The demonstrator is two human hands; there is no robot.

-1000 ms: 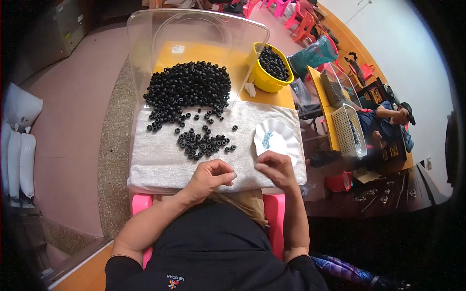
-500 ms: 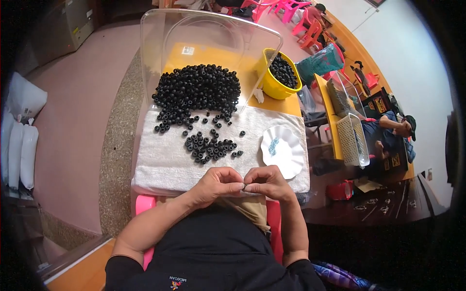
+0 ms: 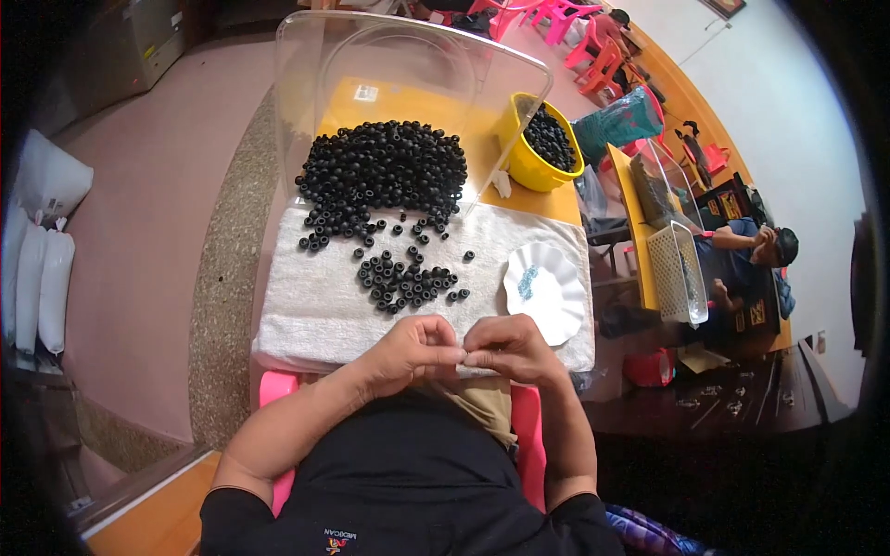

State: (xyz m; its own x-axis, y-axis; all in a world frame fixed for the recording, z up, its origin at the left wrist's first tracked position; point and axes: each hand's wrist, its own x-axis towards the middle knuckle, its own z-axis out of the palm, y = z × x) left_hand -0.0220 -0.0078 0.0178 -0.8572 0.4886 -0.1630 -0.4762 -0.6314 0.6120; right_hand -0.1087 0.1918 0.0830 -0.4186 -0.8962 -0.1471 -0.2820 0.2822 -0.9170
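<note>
My left hand (image 3: 414, 350) and my right hand (image 3: 511, 348) meet fingertip to fingertip over the near edge of a white towel (image 3: 306, 320). Both pinch at the same spot; whatever is between the fingertips is too small and covered to make out. Beyond them lies a loose group of black ring-shaped pieces (image 3: 408, 283) with holes. A larger heap of the same black pieces (image 3: 385, 171) spreads from a clear plastic bin (image 3: 283, 111) onto the towel. To the right of my right hand sits a white scalloped dish (image 3: 561, 301) holding small bluish bits (image 3: 527, 284).
A yellow tub (image 3: 533, 171) of black pieces stands at the far right of the table, by a crumpled white scrap (image 3: 502, 183). Further right, another person (image 3: 742, 255) sits beside a white perforated basket (image 3: 672, 273). White sacks (image 3: 42, 287) stand at the far left.
The view has shifted slightly. A small dark piece that showed between my fingertips is now hidden, and the fingertips stay pressed together. The person at the right has shifted a little.
</note>
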